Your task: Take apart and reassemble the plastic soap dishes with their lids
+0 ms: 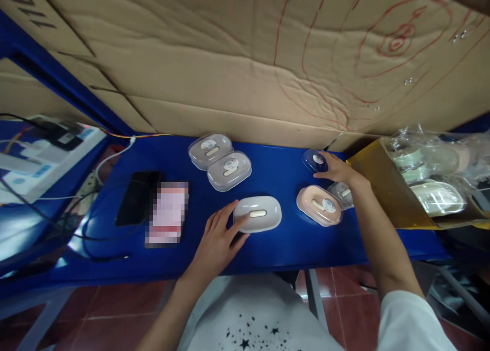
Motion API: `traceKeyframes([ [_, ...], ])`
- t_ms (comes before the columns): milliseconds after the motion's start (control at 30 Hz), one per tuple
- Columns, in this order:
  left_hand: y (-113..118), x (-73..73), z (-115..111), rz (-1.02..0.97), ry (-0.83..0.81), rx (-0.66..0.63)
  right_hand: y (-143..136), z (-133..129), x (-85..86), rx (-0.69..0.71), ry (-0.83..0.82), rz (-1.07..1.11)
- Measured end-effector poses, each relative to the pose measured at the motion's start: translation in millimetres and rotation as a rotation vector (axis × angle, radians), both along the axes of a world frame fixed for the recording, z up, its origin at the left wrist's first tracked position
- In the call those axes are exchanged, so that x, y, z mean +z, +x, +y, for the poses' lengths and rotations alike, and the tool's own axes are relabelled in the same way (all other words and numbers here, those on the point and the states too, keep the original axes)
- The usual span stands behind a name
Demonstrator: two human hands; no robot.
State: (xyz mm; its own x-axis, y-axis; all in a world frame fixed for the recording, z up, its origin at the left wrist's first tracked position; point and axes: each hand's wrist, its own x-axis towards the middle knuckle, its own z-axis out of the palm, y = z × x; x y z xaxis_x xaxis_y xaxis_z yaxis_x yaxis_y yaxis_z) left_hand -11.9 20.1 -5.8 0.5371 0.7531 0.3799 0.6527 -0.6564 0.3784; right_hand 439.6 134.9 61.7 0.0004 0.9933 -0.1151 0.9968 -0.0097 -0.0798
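Note:
My left hand (221, 234) is curled round the left end of a pale grey oval plastic box (268, 214). A cream, pill-shaped piece lies along the middle of the box's top, and one finger reaches close to it. Off to the right, my right hand (334, 168) grips a clear oval lid (311, 163) with a round white sticker, by its right side. Below that hand sits a peach oval box (313, 208) under a clear stickered cover. Partly hidden behind my right forearm is a grey covered box (342, 194).
Two grey covered boxes (206, 154) (229, 175) stand touching at the back of the blue table (275, 251). Two phones (132, 198) (167, 213) lie left, near cables and a power strip (82, 139). A carton (367, 187) of wrapped boxes stands right; cardboard (214, 70) walls the back.

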Motion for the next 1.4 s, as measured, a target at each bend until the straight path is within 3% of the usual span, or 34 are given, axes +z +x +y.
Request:
traceKeyframes([
  [100, -5, -3.6, 3, -0.006, -0.064, -0.03, -31, -19, 4.3, 0.05, 0.072, 0.1],
  [200, -11, -7.3, 6, -0.057, -0.145, -0.016, -86, -61, 10.6, 0.326, 0.204, 0.306],
  [267, -13, -8.0, 7, -0.107, -0.212, 0.011, -123, -88, 9.1, 0.528, 0.122, 0.374],
  [367, -11, -7.1, 8, -0.175, -0.291, 0.027, -160, -109, -4.8, 0.644, 0.068, 0.446],
  [533, -10, -9.0, 10, -0.208, -0.292, -0.001, -176, -109, -33.9, 0.668, 0.128, 0.491],
  [700, -11, -13.6, 12, -0.219, -0.277, -0.001, -180, -109, -44.6, 0.722, 0.252, 0.404],
  [933, -9, -10.0, 14, -0.202, -0.265, 0.0, -184, -103, -47.2, 0.706, 0.241, 0.403],
  [1100, -3, -7.8, 12, -0.111, -0.102, 0.007, -177, -101, -58.2, 0.67, 0.328, 0.395],
  [1267, -1, -5.8, 7, -0.128, 0.05, 0.132, -159, -104, -46.0, 0.412, 0.658, 0.374],
  [1400, -4, -4.6, 4, -0.192, 0.109, 0.141, -139, -131, -29.2, 0.109, 0.894, 0.248],
])
